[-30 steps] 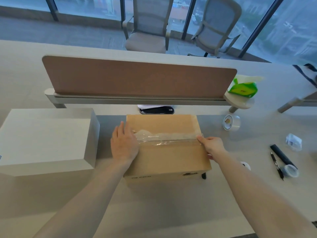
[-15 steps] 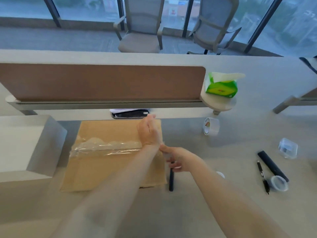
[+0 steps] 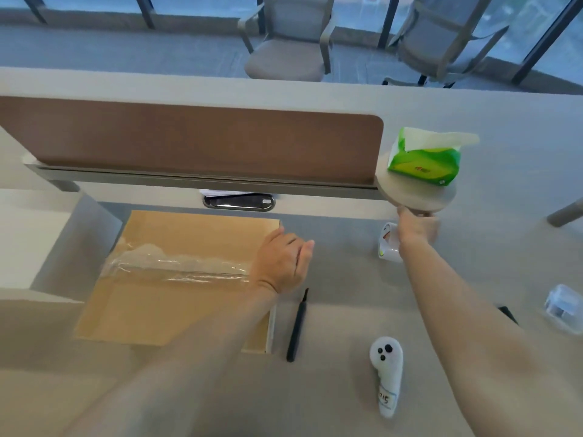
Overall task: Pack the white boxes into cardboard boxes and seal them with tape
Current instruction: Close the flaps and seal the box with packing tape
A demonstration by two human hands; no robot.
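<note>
1. one taped cardboard box on the desk; left hand rests on its 3 o'clock edge, fingers loose, empty.
2. right hand at tape roll, 2 o'clock; grip unclear.
3. black pen beside box; shelf overhangs roll.

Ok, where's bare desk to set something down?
Free: grey desk between the black pen and the white handheld controller, also between the brown cardboard box and clear tape roll. Crowded: right edge, round the clear plastic case.
</note>
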